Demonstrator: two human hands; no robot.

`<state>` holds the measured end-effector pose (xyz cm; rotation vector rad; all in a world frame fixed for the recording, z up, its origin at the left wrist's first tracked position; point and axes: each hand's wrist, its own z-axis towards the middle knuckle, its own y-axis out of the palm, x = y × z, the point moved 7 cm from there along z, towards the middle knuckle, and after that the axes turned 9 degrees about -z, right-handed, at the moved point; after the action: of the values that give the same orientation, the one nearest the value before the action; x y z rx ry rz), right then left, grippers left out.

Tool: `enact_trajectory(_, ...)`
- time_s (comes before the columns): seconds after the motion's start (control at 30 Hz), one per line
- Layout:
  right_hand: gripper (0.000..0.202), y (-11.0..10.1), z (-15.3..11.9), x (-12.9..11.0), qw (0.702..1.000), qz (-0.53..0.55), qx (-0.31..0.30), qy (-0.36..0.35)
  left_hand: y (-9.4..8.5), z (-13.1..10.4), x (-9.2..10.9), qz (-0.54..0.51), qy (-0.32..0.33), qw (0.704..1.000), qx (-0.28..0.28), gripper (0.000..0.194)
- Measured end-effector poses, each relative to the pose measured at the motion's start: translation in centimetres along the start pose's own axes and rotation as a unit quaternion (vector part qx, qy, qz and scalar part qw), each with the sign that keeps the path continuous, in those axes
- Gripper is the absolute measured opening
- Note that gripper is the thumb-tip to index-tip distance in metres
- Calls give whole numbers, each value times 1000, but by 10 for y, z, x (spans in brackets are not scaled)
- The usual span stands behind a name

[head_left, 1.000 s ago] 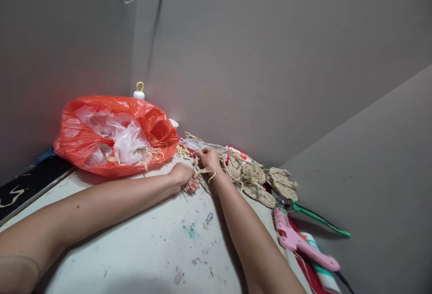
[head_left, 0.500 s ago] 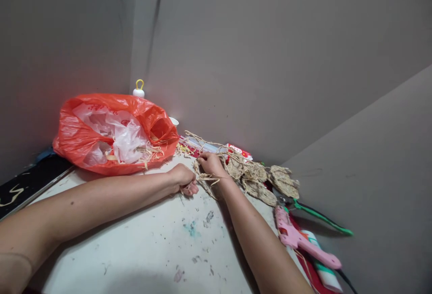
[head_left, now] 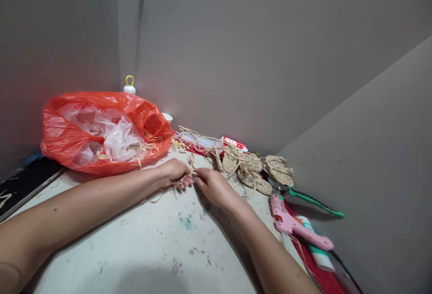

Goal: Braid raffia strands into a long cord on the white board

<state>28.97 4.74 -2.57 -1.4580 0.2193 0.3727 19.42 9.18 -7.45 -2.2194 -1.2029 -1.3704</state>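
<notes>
Both hands meet over the white table (head_left: 158, 235), close to its far edge. My left hand (head_left: 177, 173) is closed on thin straw strands (head_left: 191, 161), whose loose ends stick up above the fingers and trail below the wrist. The fingertips of my right hand (head_left: 212, 185) pinch the same strands right beside the left fingers. Exactly how the strands cross between the fingers is too small to make out. Behind my right hand lie several small woven straw slippers (head_left: 249, 166), with twisted straw cord (head_left: 199, 135) running along their far side.
A red plastic bag (head_left: 72, 143) holding white plastic and straw scraps stands at the left. To the right lie a pink glue gun (head_left: 300, 229), green-handled pliers (head_left: 317, 202) and a white-and-green tube (head_left: 320, 258). Grey walls (head_left: 236, 60) close off the back.
My right hand has come back from the cord near the slippers to my left hand and now pinches the strands there. The camera view has shifted slightly.
</notes>
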Motion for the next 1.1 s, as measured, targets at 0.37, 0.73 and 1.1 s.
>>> enact_trajectory(0.37, 20, -20, -8, 73, 993, 34, -94, 65, -4, 0, 4, -25, 18, 999, 10, 20)
enact_trajectory(0.73, 23, -42, -18, 77, 978, 146, -96, 112, -7, 2, 7, -9, 52, 998, 30, 17)
enact_trajectory(1.1, 30, -20, -20, -56, 903, 391, 168, 58, -7, -3, 6, -2, 69, 996, 47, 28)
